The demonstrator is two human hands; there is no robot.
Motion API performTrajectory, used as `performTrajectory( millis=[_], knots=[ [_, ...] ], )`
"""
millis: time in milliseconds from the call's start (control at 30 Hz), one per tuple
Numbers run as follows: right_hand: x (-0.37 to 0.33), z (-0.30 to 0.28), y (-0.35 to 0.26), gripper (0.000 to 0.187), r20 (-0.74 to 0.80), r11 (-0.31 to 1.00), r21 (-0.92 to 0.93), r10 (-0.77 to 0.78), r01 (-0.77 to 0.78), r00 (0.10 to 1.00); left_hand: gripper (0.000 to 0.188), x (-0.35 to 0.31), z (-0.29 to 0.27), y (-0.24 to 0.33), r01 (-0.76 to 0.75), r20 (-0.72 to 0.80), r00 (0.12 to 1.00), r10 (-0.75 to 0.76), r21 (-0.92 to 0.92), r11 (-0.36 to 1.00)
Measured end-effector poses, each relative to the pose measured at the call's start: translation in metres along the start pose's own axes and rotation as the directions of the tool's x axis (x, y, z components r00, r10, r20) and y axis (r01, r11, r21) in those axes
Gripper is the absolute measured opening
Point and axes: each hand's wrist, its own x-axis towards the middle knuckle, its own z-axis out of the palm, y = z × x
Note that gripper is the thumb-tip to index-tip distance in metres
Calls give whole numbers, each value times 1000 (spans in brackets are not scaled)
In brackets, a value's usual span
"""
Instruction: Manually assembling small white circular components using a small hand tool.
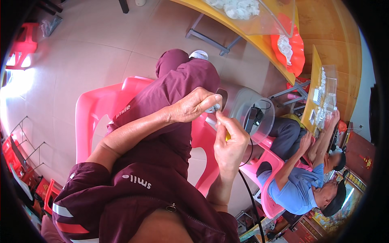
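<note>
My left hand (197,104) is closed, with thumb and fingers pinching a small white and grey piece (212,108) above my lap. Just beside it, my right hand (230,141) is closed round a thin tool with a yellow handle (228,137). The tool's tip meets or nearly meets the small piece, and its exact kind is hidden by my fingers. Right of my hands stands a clear plastic tub (265,130), with a black box-shaped device with a cord (253,117) at its top.
A black cable (252,198) hangs past my right forearm. I sit by a pink plastic chair (91,105). On the yellow table (265,50) are a red scalloped bowl (298,50) and a clear bin (275,20) of white pieces. At right, people in blue work at a yellow board (314,85).
</note>
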Motion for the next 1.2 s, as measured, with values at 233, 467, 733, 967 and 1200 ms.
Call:
performTrajectory(
  millis=[233,467,733,967,1200],
  knots=[
    [4,-1,-14,31,38,941,-326,-79,87,996,42,1,1,5,56,-20,998,-57,-65,996],
    [-3,7,3,31,-196,985,-71,-166,155,966,46,4,2,9,94,-30,994,-102,-207,974],
    [-2,5,3,31,-168,989,-67,-142,132,975,41,2,2,6,65,-48,996,-74,-182,981],
    [-1,10,5,36,-165,987,-99,-145,130,976,35,2,3,3,18,-46,999,-22,-86,996],
    [-3,16,-3,29,-173,962,-240,-176,132,969,47,3,2,1,37,-33,999,-39,-60,998]
  ],
)
